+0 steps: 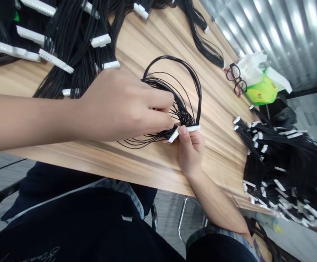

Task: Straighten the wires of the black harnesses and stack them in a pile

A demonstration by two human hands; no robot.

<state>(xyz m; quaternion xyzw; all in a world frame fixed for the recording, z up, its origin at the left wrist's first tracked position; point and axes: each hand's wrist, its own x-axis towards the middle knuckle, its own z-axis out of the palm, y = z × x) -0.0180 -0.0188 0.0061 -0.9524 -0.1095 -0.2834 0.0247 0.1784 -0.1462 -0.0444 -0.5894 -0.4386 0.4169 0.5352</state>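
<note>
Right fingers (194, 140) tight on a white connector (186, 129), thumb across its top; left fingers (158, 112) just beside it, closed among black wires (175, 87), firm on several strands. Those wires in a tall loop toward 12 o'clock from the connector, loose ends trailing toward 9 o'clock, all above a wood-grain worktop (147, 40). At 10 o'clock, more wire bundles (73, 47) with white connectors; at 4 o'clock, a heaped pile (281, 171) of the same. At 2 o'clock, near the worktop edge, glasses (236, 78) beside a green packet (261, 91) and white tissue (253, 67).
</note>
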